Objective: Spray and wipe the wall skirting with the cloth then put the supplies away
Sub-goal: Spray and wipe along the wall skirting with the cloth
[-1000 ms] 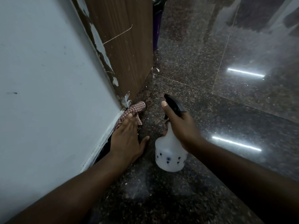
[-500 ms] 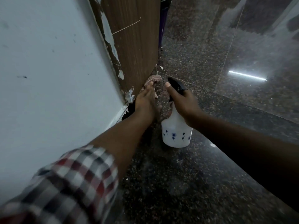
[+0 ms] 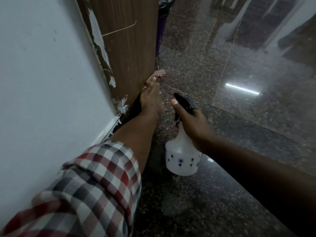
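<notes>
My left hand lies flat on a red-checked cloth, pressing it against the foot of the brown wooden panel where the dark skirting runs along the floor. Only the cloth's far end shows past my fingertips. My right hand grips the neck of a white spray bottle with a black trigger head and small blue flower prints. The bottle hangs just right of my left forearm, its nozzle pointing toward the panel.
A pale painted wall fills the left side, with chipped paint at its corner. Dark speckled granite floor spreads to the right, glossy with light reflections. A dark purple object stands behind the panel's far edge.
My left hand has slid the cloth forward along the skirting, from the white wall to the foot of the wooden panel. The right hand followed with the spray bottle.
</notes>
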